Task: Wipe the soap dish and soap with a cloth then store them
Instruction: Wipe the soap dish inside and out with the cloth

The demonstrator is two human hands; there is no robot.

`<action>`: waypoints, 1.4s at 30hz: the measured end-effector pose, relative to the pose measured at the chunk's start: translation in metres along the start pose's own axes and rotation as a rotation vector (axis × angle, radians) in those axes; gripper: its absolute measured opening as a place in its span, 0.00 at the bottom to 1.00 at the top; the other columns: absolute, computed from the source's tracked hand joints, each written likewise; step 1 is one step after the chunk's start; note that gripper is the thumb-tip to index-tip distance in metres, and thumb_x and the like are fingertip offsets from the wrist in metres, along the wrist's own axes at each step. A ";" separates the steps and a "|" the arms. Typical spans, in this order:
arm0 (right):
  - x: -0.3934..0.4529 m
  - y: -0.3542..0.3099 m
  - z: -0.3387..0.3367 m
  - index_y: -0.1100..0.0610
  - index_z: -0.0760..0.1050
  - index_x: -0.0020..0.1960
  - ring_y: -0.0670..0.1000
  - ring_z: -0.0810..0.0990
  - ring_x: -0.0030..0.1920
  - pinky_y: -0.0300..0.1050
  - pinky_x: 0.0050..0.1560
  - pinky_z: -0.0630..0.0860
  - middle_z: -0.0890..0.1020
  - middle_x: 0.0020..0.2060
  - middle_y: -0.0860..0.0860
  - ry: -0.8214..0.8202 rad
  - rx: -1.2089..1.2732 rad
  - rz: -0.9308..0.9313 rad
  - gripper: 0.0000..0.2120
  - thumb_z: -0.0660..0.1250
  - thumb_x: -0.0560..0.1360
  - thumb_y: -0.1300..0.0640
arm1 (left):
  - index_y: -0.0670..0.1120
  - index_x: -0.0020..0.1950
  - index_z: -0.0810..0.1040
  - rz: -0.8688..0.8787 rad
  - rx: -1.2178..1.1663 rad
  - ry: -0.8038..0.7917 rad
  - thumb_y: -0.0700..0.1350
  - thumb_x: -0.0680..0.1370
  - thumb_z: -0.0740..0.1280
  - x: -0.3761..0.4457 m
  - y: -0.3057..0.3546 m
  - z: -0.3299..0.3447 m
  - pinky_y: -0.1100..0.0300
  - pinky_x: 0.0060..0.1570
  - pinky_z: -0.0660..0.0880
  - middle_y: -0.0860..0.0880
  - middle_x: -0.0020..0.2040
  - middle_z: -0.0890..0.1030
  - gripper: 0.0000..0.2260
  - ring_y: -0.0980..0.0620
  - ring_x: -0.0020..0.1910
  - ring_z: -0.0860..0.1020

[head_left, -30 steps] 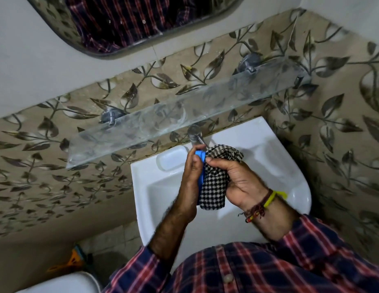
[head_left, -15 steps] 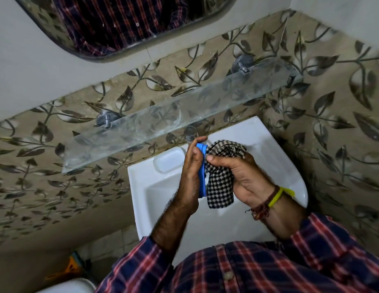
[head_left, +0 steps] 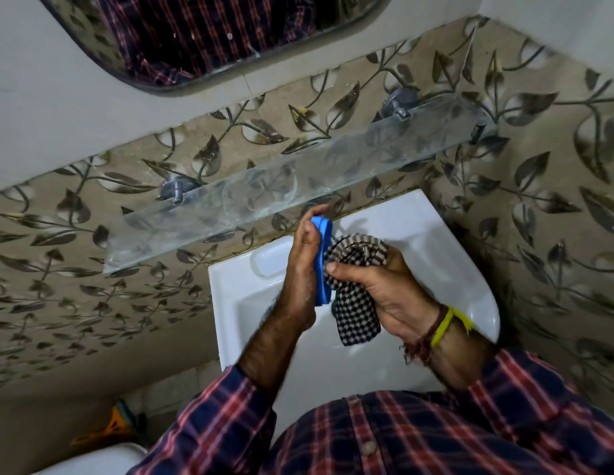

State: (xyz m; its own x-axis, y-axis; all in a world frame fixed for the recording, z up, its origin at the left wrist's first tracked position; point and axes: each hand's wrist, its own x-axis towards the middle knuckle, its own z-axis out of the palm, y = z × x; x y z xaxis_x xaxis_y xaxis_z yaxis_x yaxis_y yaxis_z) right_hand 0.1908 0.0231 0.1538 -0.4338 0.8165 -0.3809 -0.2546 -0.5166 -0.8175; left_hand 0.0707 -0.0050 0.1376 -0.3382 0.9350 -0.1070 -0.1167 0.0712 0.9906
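Head view. A blue dish (head_left: 323, 260) was held on edge over the basin (head_left: 470, 279), clasped in the left hand (head_left: 303, 269), whose fingers were curled around its far rim and whose palm backed its outer face; this upright hold was judged to turn the inner face toward the cloth (head_left: 353, 289). The checked cloth was bunched and gripped in the right hand (head_left: 384, 296), the thumb (head_left: 346, 269) pinching a fold against the dish, so that a padded wad was pressed against its surface. The work was kept above the basin, presumably so that drips would fall into it. The soap itself could not be made out; whether it lay within the dish could not be told. A glass shelf (head_left: 333, 173) on the tiled wall was judged a likely storing place. No brand, label or legible writing was seen anywhere.
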 end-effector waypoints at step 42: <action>0.007 -0.005 -0.017 0.66 0.78 0.64 0.60 0.81 0.61 0.58 0.68 0.73 0.82 0.61 0.62 -0.201 0.215 0.311 0.26 0.72 0.66 0.69 | 0.37 0.75 0.61 0.808 0.758 -0.092 0.62 0.83 0.49 -0.023 -0.043 -0.024 0.33 0.74 0.56 0.42 0.77 0.64 0.32 0.42 0.79 0.60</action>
State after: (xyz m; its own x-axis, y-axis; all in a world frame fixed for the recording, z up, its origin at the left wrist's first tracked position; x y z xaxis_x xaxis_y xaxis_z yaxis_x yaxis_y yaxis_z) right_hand 0.2040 0.0364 0.1479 -0.6725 0.5581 -0.4861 -0.2505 -0.7896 -0.5601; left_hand 0.0611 -0.0376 0.0950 0.0171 0.8222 0.5689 0.7181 -0.4060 0.5652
